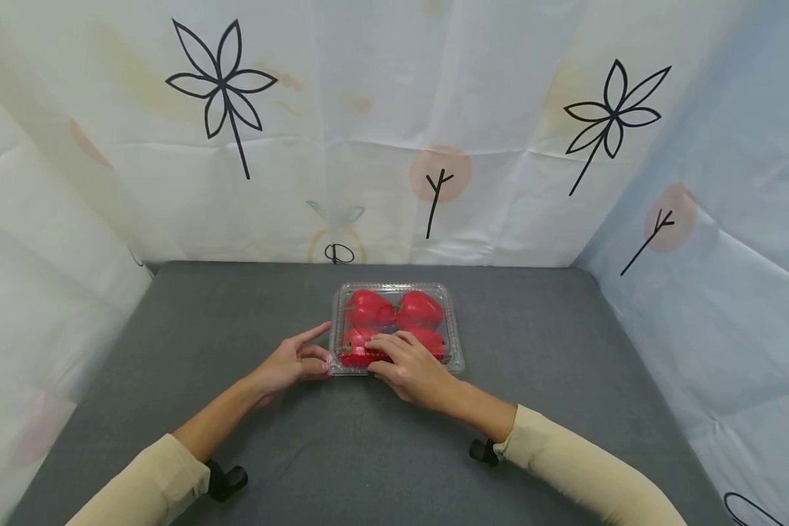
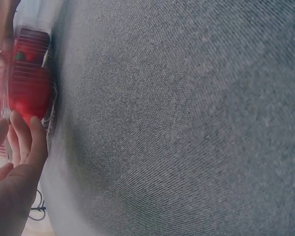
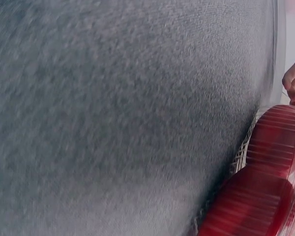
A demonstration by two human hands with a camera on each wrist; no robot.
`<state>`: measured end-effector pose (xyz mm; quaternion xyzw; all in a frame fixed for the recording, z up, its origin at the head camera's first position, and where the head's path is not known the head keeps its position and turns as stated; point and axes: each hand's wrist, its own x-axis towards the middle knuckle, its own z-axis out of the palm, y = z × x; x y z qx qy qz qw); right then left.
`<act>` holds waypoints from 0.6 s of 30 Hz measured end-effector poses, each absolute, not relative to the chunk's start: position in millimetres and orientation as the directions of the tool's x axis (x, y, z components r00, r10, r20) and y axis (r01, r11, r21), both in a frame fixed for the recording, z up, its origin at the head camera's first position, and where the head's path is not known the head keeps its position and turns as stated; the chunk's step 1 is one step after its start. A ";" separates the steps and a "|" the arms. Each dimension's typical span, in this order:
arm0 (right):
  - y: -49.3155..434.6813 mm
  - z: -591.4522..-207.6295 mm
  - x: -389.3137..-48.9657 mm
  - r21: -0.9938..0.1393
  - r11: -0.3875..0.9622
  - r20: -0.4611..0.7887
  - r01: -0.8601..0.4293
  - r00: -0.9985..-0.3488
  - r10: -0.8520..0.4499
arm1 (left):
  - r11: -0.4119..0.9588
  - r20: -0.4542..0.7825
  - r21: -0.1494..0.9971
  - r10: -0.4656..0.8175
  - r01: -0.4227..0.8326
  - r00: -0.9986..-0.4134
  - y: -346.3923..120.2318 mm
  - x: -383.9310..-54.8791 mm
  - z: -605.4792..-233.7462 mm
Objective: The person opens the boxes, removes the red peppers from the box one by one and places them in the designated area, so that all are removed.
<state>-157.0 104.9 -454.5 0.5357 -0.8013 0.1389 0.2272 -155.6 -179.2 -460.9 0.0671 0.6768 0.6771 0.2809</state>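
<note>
A clear plastic clamshell box (image 1: 456, 343) with ridged walls holds several red bell peppers (image 1: 419, 310) in two rows. At its left side, my left hand (image 1: 300, 360) pinches the rim, thumb at the near corner and index finger stretched along the edge. The left wrist view shows the fingers (image 2: 24, 137) of that hand under the rim, with the thumb above. My right hand (image 1: 410, 369) reaches over the front of the box, fingers bent on the lid and thumb at the front edge, covering part of the front peppers. In the right wrist view, the box's ridged wall (image 3: 275, 142) shows close up.
The box stands on a grey cloth-covered table (image 1: 381, 453). A white curtain (image 1: 381, 109) with printed leaves and trees hangs behind it, and similar cloth closes both sides. Dark straps with small black mounts (image 1: 226, 482) sit at both wrists.
</note>
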 end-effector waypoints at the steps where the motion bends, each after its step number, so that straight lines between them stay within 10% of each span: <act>1: 104.0 -454.8 -156.6 0.008 0.390 0.520 -0.921 -0.329 -0.788 | 0.069 -0.286 0.955 0.472 -0.288 -0.834 -178.8 -155.3 -461.0; 18: 94.1 -460.9 -149.8 0.056 0.478 0.533 -0.877 -0.378 -0.757 | 0.045 -0.226 0.972 0.432 -0.230 -0.873 -170.4 -153.2 -467.8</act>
